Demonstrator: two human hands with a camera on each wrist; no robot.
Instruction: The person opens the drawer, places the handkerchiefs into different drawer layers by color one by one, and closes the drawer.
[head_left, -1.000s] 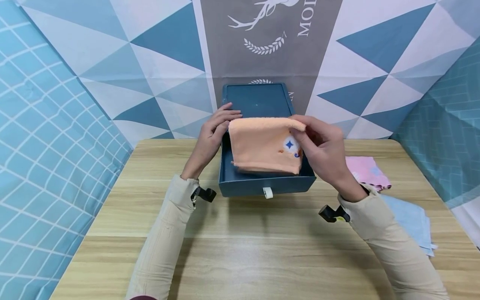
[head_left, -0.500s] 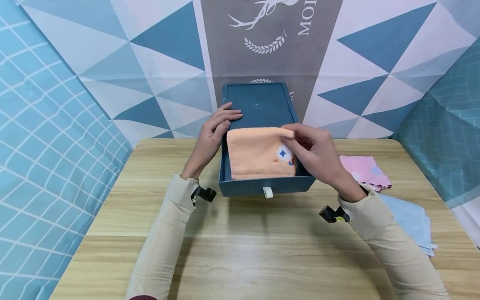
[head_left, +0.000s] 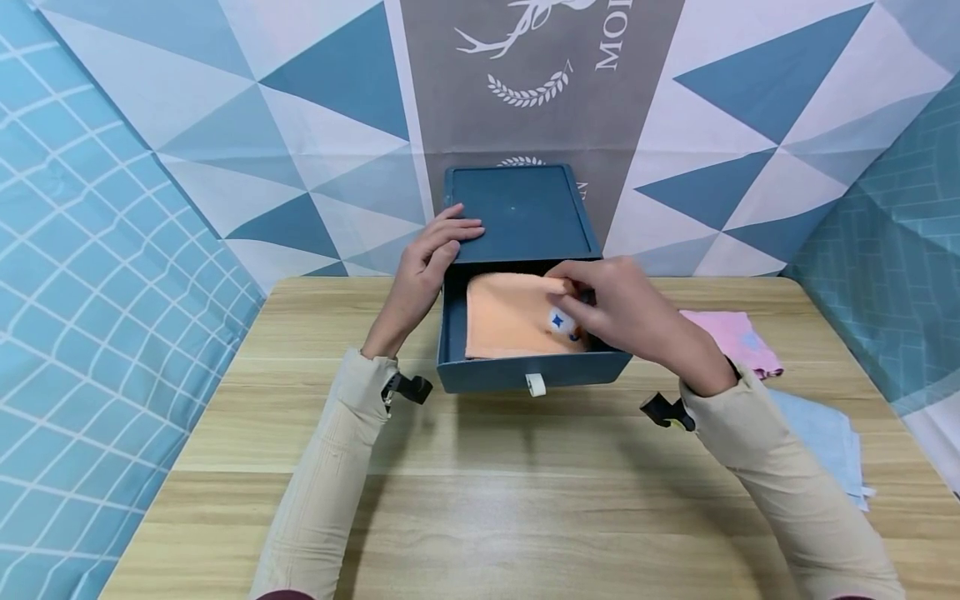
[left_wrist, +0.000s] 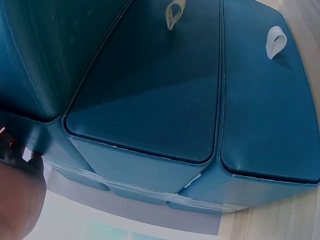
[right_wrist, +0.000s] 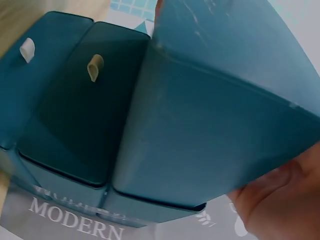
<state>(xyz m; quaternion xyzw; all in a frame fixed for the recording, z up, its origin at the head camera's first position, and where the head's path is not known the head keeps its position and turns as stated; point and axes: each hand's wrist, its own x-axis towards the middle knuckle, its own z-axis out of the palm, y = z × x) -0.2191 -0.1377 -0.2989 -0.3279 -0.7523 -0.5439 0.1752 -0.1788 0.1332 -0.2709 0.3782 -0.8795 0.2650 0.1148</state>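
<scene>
A folded orange towel with a blue star patch lies inside the pulled-out top drawer of a dark blue drawer unit. My right hand reaches over the drawer's right side and pinches the towel at its back right corner, thumb and forefinger curled there. In the right wrist view the drawer's outer wall hides the towel and my fingertips. My left hand rests on the top left edge of the unit, fingers straight across its top.
Two lower drawers with pull loops, a middle drawer and a bottom drawer, sit closed under the open one. A pink folded cloth and a light blue cloth lie on the wooden table at the right. A patterned backdrop stands behind.
My right hand has lowered the orange towel from above the drawer down into it, shifting slightly left. The left hand has stayed on the unit.
</scene>
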